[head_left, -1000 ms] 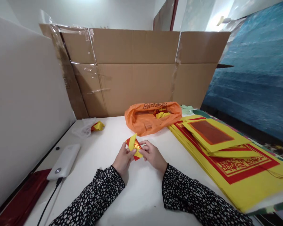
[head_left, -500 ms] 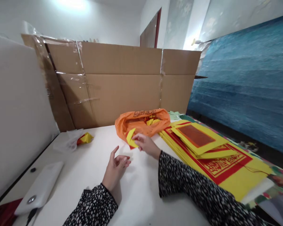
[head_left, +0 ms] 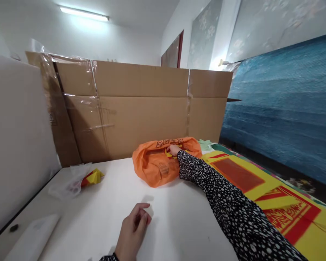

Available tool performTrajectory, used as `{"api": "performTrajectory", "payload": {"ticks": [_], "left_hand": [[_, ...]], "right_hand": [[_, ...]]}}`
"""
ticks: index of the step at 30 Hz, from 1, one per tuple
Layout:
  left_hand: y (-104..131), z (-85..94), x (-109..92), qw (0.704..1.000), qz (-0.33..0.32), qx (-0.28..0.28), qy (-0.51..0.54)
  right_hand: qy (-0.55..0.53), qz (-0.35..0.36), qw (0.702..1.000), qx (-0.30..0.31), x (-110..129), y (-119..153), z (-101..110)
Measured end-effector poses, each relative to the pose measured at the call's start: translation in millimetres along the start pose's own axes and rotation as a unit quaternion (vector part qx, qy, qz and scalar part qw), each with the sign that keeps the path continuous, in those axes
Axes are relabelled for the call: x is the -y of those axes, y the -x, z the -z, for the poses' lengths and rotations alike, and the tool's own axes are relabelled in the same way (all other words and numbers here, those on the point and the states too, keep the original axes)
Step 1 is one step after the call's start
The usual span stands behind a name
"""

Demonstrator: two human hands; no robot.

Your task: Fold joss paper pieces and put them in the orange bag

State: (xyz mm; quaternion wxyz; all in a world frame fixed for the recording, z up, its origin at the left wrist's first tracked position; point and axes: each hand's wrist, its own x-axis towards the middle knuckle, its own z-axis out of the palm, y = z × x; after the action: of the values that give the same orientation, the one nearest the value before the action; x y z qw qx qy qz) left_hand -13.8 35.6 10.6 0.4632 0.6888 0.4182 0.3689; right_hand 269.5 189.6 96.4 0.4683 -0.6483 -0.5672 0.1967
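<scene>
The right grip (head_left: 175, 149) reaches inside the open orange bag (head_left: 157, 170), its fingertips at yellow-and-red folded paper (head_left: 168, 154); how far they are parted, and whether they hold any, I cannot tell. The sleeve (head_left: 206, 177) crosses the rim behind this grip, so lifting the wrist would probably avoid dragging the bag. A light touch should spare the folds. Nearer the wearer, the left grip (head_left: 133, 226) is half-curled, partly open and empty above the table (head_left: 174, 217).
</scene>
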Motion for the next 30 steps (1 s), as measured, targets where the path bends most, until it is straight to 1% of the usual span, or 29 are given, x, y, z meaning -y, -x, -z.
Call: {"api": "performTrajectory", "payload": {"ticks": [4, 7, 10, 14, 17, 20, 22, 24, 27, 30], "left_hand": [[0, -1.0, 3, 1.0, 0.018, 0.005, -0.002], [-1, -1.2, 4, 1.0, 0.024, 0.008, 0.004], [-1, 0.3, 1, 1.0, 0.028, 0.014, 0.0], [-4, 3.6, -2, 0.999, 0.038, 0.028, -0.015], [-9, 5.9, 1, 0.999, 0.043, 0.031, -0.014], [-15, 7.8, 3, 0.999, 0.032, 0.036, -0.012], [-17, 9.0, 2, 0.998, 0.028, 0.037, -0.029], [-18, 9.7, 0, 0.997, 0.031, 0.038, -0.053], [-18, 9.3, -2, 0.996, 0.032, 0.034, -0.07], [-20, 6.8, -3, 0.996, 0.017, 0.02, -0.08]], "right_hand": [[0.102, -0.007, 0.995, 0.002, -12, -4, 3], [0.177, -0.005, 0.984, 0.016, -13, -7, 5], [0.255, 0.0, 0.966, 0.039, -10, -6, 8], [0.353, 0.002, 0.934, 0.058, -1, -1, 14], [0.419, -0.008, 0.906, 0.061, 9, 0, 24], [0.463, -0.02, 0.884, 0.066, 17, 4, 46], [0.475, -0.027, 0.876, 0.08, 17, 19, 70], [0.477, -0.039, 0.873, 0.097, 11, 48, 99], [0.48, -0.074, 0.869, 0.099, -5, 110, 143], [0.486, -0.114, 0.861, 0.1, -24, 171, 175]]}}
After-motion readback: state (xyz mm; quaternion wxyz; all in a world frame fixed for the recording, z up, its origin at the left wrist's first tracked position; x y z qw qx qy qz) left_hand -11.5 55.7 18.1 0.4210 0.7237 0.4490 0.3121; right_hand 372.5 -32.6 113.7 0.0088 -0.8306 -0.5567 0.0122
